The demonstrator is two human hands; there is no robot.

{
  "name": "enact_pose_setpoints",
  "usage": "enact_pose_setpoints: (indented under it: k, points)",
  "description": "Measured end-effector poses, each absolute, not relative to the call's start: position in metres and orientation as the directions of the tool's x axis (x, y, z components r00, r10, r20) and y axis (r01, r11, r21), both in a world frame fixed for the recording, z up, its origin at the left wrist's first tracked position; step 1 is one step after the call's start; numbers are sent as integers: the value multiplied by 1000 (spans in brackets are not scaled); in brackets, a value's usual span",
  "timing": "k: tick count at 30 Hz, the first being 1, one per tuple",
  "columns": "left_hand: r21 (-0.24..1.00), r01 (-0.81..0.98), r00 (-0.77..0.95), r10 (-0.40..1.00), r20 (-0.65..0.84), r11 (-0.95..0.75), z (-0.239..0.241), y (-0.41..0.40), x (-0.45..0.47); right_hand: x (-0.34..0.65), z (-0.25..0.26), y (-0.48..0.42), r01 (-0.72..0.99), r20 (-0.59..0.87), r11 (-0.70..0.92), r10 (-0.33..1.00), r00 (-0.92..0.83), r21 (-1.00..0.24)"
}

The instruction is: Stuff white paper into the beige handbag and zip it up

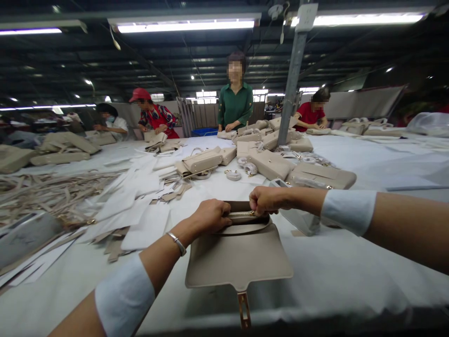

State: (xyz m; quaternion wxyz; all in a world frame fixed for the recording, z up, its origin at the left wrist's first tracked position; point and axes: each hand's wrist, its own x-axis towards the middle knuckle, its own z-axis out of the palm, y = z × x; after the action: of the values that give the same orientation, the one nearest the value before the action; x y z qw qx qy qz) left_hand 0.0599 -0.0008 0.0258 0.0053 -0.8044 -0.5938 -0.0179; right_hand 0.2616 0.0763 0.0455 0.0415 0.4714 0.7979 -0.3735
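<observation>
A beige handbag [240, 257] lies in front of me with its flap folded down toward me. From the flap's tip a gold metal clasp [244, 310] hangs over the table's front edge. Inside the bag's mouth runs a zipper [242, 214] with gold teeth. My left hand [212, 215] is closed on the left rim of the opening, its fingertips partly inside. At the zipper's right end my right hand [264, 200] is pinched, with a bit of gold metal at its fingertips that looks like the zipper pull.
Beige handbags [270, 161] and plastic-wrapped rolls [249, 168] are heaped beyond my hands. White sheets [136, 192] and beige strips [52, 192] cover the left side. A grey post [289, 93] rises from the table. Several people work along the far side.
</observation>
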Motion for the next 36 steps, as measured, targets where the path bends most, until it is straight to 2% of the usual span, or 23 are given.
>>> enact_pose_setpoints:
  k: [7,12,14,16,18,20,23,25,27,29,30,32,36]
  points:
    - [22,964,264,964,42,-265,20,0,62,285,43,79,801,-414,251,750,-516,-544]
    - [60,962,260,962,87,-266,21,-13,64,296,47,74,749,-312,354,747,-587,-560]
    - [45,969,237,967,94,-242,21,-14,65,302,46,70,733,-220,423,767,-603,-533]
    - [40,975,211,971,108,-216,20,-13,65,306,42,63,724,-30,524,801,-598,-449]
    - [48,979,193,973,127,-200,20,-12,67,310,35,53,698,154,625,773,-615,-349]
    - [50,981,182,975,130,-190,19,-12,69,312,26,43,662,190,675,732,-654,-325]
    - [67,980,177,975,134,-187,17,-12,70,314,16,38,558,59,700,645,-762,-446]
    - [146,971,172,976,131,-191,15,-12,66,316,11,42,421,85,683,575,-813,-597]
    - [269,943,176,979,107,-198,14,-10,57,322,4,51,260,158,575,575,-803,-776]
    - [396,894,201,977,69,-212,14,-7,46,330,-6,60,129,162,426,582,-797,-896]
    - [448,868,214,976,49,-213,15,-4,42,333,-13,63,88,149,372,561,-814,-924]
    - [514,834,230,973,9,-202,16,1,37,336,-29,67,73,155,386,528,-835,-920]
    - [454,879,178,984,-31,-145,10,12,44,315,-63,70,207,242,511,677,-695,-834]
